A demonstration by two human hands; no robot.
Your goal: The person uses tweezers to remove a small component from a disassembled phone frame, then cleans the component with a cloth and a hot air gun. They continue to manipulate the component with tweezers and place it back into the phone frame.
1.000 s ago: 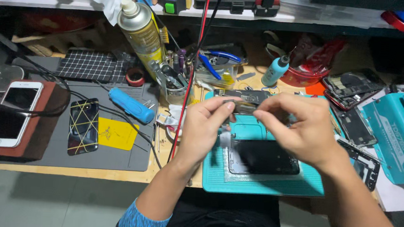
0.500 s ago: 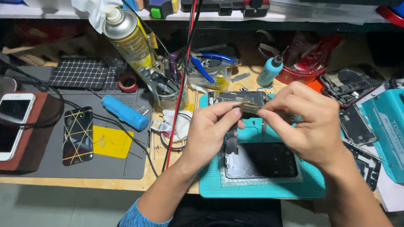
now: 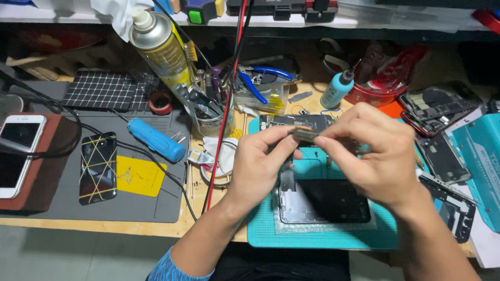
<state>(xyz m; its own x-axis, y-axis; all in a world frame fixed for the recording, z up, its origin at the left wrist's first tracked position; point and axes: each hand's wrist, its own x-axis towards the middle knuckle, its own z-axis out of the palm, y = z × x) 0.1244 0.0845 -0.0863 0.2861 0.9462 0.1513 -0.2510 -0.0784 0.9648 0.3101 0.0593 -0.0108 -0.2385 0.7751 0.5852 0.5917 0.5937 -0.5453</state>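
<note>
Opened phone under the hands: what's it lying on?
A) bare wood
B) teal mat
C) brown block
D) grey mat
B: the opened phone lies on the teal mat, below both hands; the grey mat on the left holds a different, dark phone.

Small part [image 3: 304, 135] mostly hidden between fingertips; right hand [image 3: 372, 155] covers opened phone's [image 3: 322, 201] upper edge.
</note>
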